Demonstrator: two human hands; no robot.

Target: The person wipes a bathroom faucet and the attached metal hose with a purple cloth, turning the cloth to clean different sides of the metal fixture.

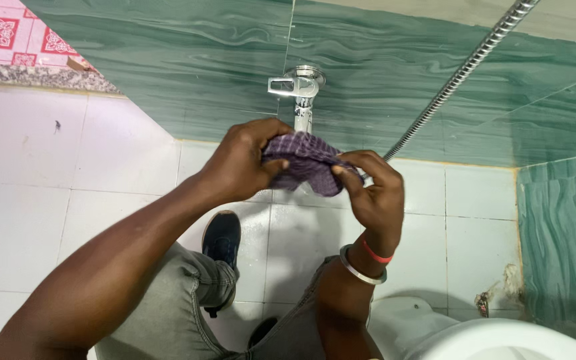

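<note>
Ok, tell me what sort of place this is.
Most likely a bathroom or toilet room. A metal tap is fixed to the green tiled wall, a flexible metal hose hangs beside it, and a white toilet shows at the lower right.

head view, steeply down, close

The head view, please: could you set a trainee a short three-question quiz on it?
1. True or false: both hands grip the purple checked cloth.
2. Which wrist wears the metal bangle? A left, B right.
3. What runs up the green wall from behind the right hand?

Key: 1 true: the left hand pinches one end and the right hand the other. 2 B. 3 A metal shower hose, beside the chrome tap.
</note>
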